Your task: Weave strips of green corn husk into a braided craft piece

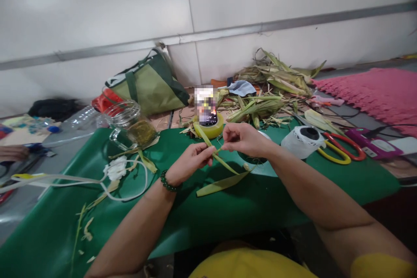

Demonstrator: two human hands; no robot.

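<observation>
My left hand [195, 160], with a dark green bead bracelet at the wrist, pinches a narrow green corn husk strip [228, 166] between thumb and fingers. The strip runs at a slant above the green mat [254, 208]. Close beside it, my right hand [243, 139] has its fingertips pinched on a thin strand at the strip; its exact kind is too small to tell. A wider piece of corn husk [221, 185] lies on the mat below my hands. Behind them, a phone [206, 106] leans upright at a yellow tape roll [210, 130].
To the right are a white roll [301, 141], scissors [350, 150] with red and yellow handles and a purple power strip [374, 144]. A glass jug [135, 128] stands left, before a green bag [151, 84]. Corn husks [270, 106] pile behind. Another person's hand [14, 153] is far left.
</observation>
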